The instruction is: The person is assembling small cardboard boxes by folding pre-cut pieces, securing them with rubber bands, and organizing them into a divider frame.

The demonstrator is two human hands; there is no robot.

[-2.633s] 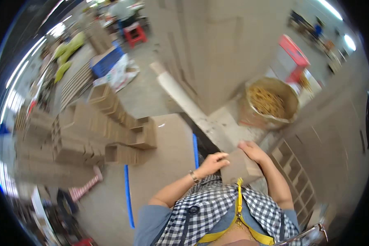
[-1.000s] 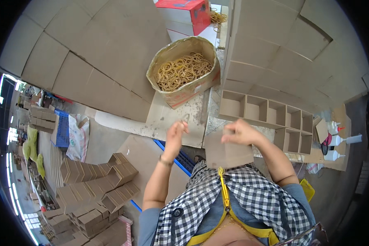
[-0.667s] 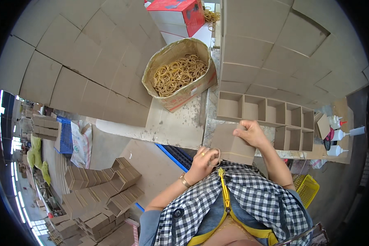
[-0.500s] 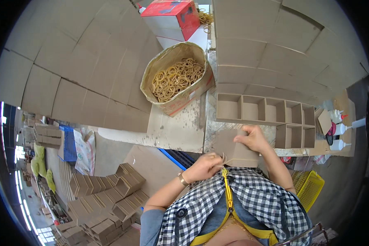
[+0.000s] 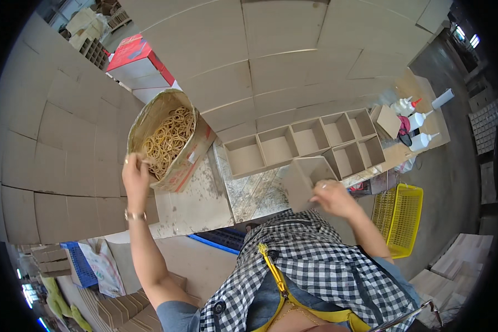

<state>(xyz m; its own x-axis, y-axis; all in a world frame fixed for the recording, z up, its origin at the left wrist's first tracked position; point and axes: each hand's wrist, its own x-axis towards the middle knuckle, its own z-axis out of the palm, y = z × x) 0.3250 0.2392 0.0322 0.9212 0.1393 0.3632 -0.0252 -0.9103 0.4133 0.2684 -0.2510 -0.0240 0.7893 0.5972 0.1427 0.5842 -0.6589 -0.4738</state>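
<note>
My left hand (image 5: 135, 174) is at the near left rim of an open cardboard carton (image 5: 185, 169). Its fingers are pinched together; anything between them is too small to make out. Tan rubber bands (image 5: 171, 135) lie heaped inside the carton. To the right, my right hand (image 5: 336, 199) grips the edge of a small open cardboard box (image 5: 301, 188), held tilted close to my apron at the table edge. Just beyond it, similar open boxes (image 5: 276, 145) stand side by side in a row, with a shorter second row at its right end.
Stacked cardboard walls (image 5: 282, 77) rise behind and at the left. White squeeze bottles (image 5: 423, 141) stand at the table's right end. A yellow plastic basket (image 5: 406, 221) sits below on the right. The red and white box (image 5: 141, 69) is behind the carton.
My left hand has gone from the held box to the rubber band carton. The held box has turned and now shows its open side. The view has swung to the right.
</note>
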